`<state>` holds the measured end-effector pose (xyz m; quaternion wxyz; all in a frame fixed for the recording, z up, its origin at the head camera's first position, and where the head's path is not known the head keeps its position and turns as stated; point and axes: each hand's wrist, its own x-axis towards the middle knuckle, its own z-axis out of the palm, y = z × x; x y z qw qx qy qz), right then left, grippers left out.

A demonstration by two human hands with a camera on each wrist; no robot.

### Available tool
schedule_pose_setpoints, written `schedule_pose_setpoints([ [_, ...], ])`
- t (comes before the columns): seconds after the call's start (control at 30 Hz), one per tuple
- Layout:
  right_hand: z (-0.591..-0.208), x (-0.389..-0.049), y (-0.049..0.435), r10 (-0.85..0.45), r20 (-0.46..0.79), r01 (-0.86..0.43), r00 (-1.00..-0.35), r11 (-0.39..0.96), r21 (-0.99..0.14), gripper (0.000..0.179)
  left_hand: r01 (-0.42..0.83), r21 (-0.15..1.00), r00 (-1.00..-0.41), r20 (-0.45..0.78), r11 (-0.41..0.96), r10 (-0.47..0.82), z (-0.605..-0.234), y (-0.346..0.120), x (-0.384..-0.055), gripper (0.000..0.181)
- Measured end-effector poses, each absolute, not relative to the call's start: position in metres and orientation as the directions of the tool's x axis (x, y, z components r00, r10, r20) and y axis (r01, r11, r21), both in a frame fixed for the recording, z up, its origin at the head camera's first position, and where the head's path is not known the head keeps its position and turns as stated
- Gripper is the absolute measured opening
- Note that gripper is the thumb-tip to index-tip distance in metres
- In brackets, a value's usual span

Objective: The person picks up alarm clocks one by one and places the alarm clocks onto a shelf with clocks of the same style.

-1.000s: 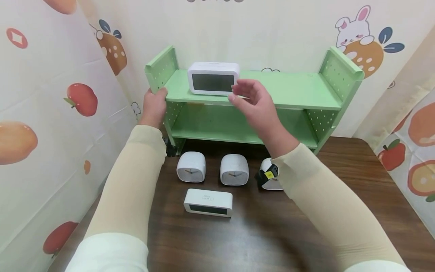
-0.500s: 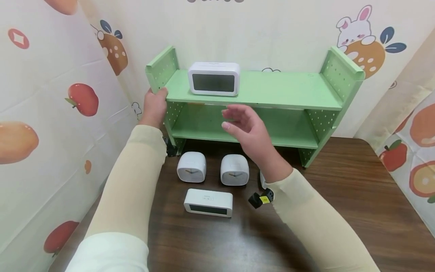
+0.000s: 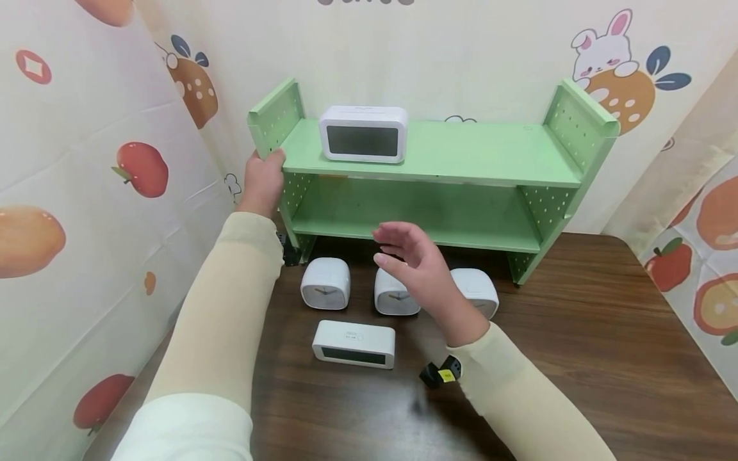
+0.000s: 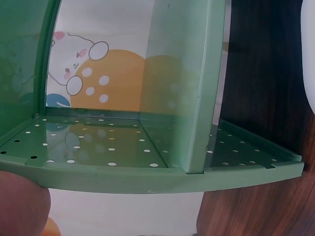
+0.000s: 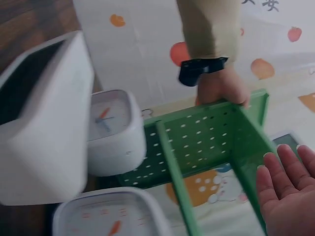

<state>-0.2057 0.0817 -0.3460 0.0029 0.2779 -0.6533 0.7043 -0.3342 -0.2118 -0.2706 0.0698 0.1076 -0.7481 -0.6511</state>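
My left hand (image 3: 264, 182) grips the left side panel of a green two-tier shelf (image 3: 490, 150); part of that hand shows against the panel edge in the left wrist view. A white digital clock (image 3: 362, 139) with a dark screen stands on the upper tier. Fingers loosely bent and holding nothing, my right hand (image 3: 421, 272) hovers above the table, partly covering the middle white analog clock (image 3: 395, 299). Matching analog clocks stand on either side, one left (image 3: 325, 284) and one right (image 3: 475, 288). In front of them lies a second white digital clock (image 3: 353, 344).
The shelf stands on a dark wooden table (image 3: 582, 339) against a fruit-patterned cloth wall (image 3: 490, 57). Another patterned cloth (image 3: 86, 192) borders the left side. The shelf's lower tier (image 3: 357, 205) lies behind and above the row of analog clocks.
My right hand has moved down from beside the digital clock on the upper tier to above the analog clocks, uncovering more of the right one. The left hand stays on the shelf panel.
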Motion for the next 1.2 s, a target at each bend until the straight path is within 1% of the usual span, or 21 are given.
schedule_pose_setpoints([
  [0.17, -0.363, -0.203, 0.084, -0.36, 0.364, -0.345, -0.859, -0.118, -0.931, 0.046, -0.076, 0.988, -0.966, -0.04, 0.136, -0.255, -0.269, -0.21, -0.334, 0.053],
  [0.4, -0.389, -0.2, 0.086, -0.377, 0.377, -0.371, -0.846, -0.093, -0.924, 0.044, -0.083, 0.987, -0.964, -0.043, 0.141, -0.262, -0.269, -0.209, -0.334, 0.053],
  [0.63, -0.41, -0.191, 0.087, -0.405, 0.337, -0.335, -0.85, -0.079, -0.939, 0.046, -0.079, 0.988, -0.963, -0.041, 0.133, -0.265, -0.268, -0.209, -0.334, 0.053],
  [0.93, -0.431, -0.179, 0.083, -0.457, 0.286, -0.315, -0.843, -0.012, -0.949, 0.045, -0.077, 0.988, -0.963, -0.038, 0.135, -0.267, -0.269, -0.209, -0.333, 0.052],
  [1.2, -0.441, -0.171, 0.081, -0.471, 0.257, -0.284, -0.844, -0.014, -0.959, 0.046, -0.061, 0.989, -0.965, -0.023, 0.137, -0.262, -0.269, -0.208, -0.332, 0.053],
])
